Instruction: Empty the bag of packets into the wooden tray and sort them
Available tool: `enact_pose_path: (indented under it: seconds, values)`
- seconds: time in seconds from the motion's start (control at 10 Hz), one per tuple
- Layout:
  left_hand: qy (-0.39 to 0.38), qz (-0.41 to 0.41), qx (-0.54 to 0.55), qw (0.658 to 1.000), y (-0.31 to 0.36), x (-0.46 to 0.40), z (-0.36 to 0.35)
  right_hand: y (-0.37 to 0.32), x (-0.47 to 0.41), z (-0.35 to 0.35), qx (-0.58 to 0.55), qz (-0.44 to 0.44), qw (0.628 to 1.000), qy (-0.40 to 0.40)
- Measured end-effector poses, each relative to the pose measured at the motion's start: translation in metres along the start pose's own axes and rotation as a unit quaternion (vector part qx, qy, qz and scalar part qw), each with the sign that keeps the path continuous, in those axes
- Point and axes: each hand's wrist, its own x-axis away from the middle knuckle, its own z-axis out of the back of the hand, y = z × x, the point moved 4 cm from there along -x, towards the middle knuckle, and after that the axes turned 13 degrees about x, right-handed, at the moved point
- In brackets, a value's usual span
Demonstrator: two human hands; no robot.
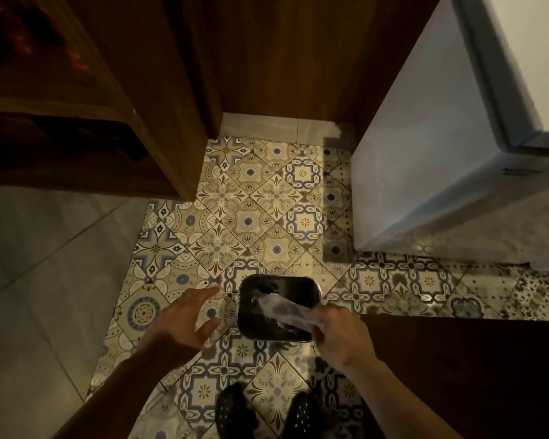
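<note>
Right hand (336, 332) grip pinches a clear bag (286, 310) over the dark bin (278, 307); left hand (184, 318) spread.

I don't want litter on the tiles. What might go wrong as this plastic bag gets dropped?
The right hand holds the crumpled clear bag at the bin's near-right edge, so it may catch the rim and slide onto the patterned floor. The left hand is open beside the bin, not steadying it.
</note>
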Motion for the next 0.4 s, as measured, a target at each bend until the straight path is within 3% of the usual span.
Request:
enact_pose_path:
  seconds: [0.4]
  values:
    - [0.04, 0.0, -0.018, 0.999, 0.002, 0.002, 0.031, 0.003, 0.028, 0.005, -0.045, -0.001, 0.999, -0.027]
